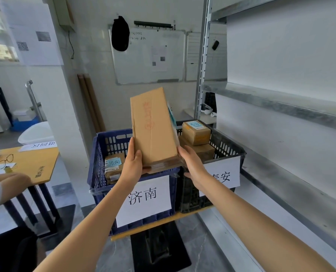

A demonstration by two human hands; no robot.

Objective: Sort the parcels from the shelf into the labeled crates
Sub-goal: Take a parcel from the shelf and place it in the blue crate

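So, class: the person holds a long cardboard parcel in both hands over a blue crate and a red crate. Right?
No: the head view shows a black crate, not a red one. The left hand and right hand do hold the cardboard parcel over it and the blue crate.

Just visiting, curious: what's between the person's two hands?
A tall cardboard parcel, held nearly upright at its lower end by the left hand and right hand; the head view shows it.
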